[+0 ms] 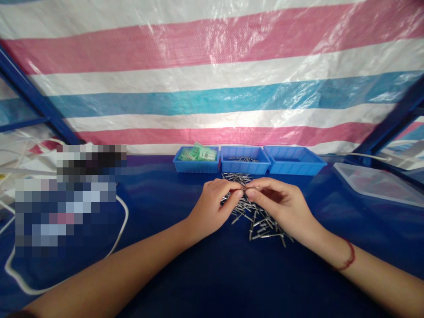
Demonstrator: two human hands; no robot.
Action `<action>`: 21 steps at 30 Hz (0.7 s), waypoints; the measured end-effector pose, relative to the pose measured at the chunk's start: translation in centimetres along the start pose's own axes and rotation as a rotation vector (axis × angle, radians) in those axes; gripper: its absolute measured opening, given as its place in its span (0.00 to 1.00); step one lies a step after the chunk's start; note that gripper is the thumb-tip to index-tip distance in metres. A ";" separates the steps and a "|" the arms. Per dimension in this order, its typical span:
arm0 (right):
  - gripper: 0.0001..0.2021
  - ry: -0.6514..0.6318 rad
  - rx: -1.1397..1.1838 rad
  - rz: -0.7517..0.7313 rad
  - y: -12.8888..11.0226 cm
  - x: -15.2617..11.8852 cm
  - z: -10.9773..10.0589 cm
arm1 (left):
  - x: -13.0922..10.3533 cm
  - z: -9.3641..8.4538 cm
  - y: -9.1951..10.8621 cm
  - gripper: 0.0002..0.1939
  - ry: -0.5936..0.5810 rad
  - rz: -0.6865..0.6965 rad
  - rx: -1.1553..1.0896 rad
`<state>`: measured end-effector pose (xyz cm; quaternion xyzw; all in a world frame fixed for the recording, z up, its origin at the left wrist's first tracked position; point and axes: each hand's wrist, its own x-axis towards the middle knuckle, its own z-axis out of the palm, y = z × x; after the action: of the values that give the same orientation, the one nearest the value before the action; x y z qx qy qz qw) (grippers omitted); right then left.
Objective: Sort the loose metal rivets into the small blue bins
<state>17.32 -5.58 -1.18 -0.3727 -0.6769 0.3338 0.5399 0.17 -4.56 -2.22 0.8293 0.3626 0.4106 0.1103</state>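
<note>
A loose pile of silver blind rivets (256, 223) lies on the blue tabletop. Over it, my left hand (215, 203) pinches with thumb and index finger. My right hand (281, 203) is pinched too, its fingertips almost meeting those of the left. Between the fingertips shows a thin bit of metal that looks like one of the rivets, mostly hidden by the fingers. Behind the pile, a blue bin (245, 167) holds some more rivets. To its left stands a blue bin (195, 167) with small green-and-clear packets (202, 153) in it.
A third blue bin (294, 168) stands at the right of the row. Farther right lies a translucent plastic lid or tray (377, 185). A white cable (124, 221) loops over the table at left, beside a blurred-out area. Striped sheeting (212, 101) hangs behind, between blue metal posts.
</note>
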 end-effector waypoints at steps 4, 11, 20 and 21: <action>0.04 0.001 -0.006 -0.031 0.1 -0.1 0.0 | 0.1 -0.1 0.1 0.07 -0.021 0.045 -0.020; 0.03 0.017 -0.017 -0.044 0.1 -0.1 0.1 | 0.1 0.0 0.2 0.06 -0.025 0.048 -0.008; 0.03 0.027 0.002 -0.072 0.0 -0.2 0.1 | 0.2 0.0 0.2 0.08 -0.065 0.032 -0.042; 0.02 0.024 0.002 -0.075 0.0 -0.2 0.1 | 0.1 0.0 0.2 0.07 -0.067 0.036 -0.048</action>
<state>17.24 -5.74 -1.27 -0.3505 -0.6835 0.3097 0.5604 0.30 -4.61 -2.00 0.8461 0.3339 0.3929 0.1348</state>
